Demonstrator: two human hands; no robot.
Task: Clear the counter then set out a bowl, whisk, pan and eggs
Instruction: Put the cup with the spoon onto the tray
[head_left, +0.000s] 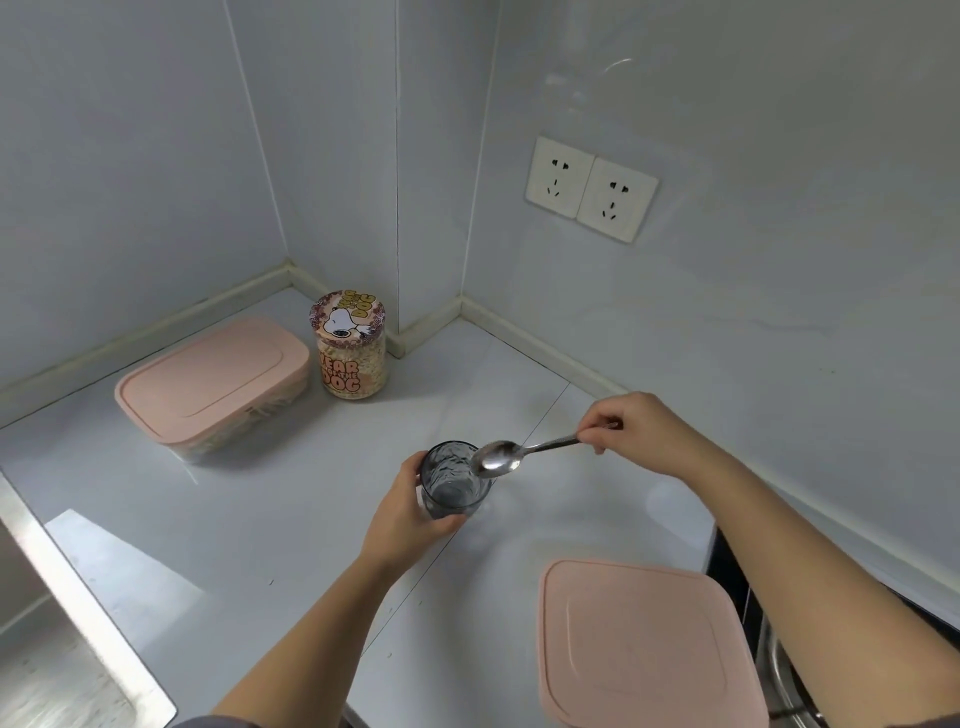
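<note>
Pink box (208, 384), jar (350, 345) of perhaps oats behind glass (452, 483).

Bare forearms lead to the left hand (410, 501) and right hand (641, 428); a grey garment edge (195, 722) shows at 7 o'clock, beside the left arm.

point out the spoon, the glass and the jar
spoon (497, 458), head view, on its bowl
glass (451, 496), head view, on its inner wall
jar (353, 364), head view, on its printed side
</note>
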